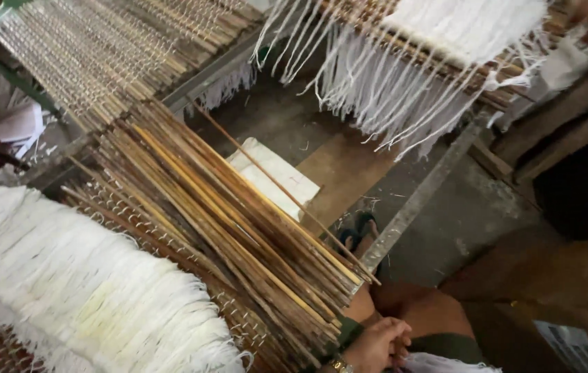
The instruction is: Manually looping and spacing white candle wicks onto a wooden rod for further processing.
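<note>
Item: one hand (379,343), loosely curled, at the near end of a bundle of long brown bamboo sticks (232,235) lying slantwise over a rack of white noodle strands (80,290); grasp unclear. Other hand unseen. Advisable: draw one stick out lengthwise, without disturbing the bundle.

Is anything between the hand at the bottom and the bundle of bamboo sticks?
Nothing visible. The hand sits just below the near ends of the bamboo sticks, with no object in the gap. White thread lies beside the hand, away from the sticks.
</note>
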